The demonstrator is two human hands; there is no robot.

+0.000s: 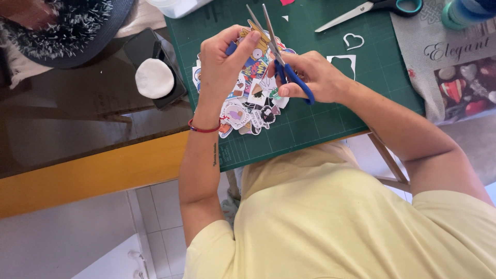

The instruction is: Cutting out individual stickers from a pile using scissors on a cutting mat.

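- I am in the step of cutting: my right hand (315,77) is closed through the blue handles of the scissors (281,59), and the blades stand a little open, pointing far.
- My left hand (222,64) is closed around a colourful sticker sheet (257,49), holding it up to the blades.
- I judge the next move needs a slow turn of the sheet, so the blades follow the outline.
- The sheet looks thin and bright, mostly yellow.
- It is over the pile of cut stickers (248,111) on the green cutting mat (320,129).
- A second pair of scissors (369,11) lies far right.
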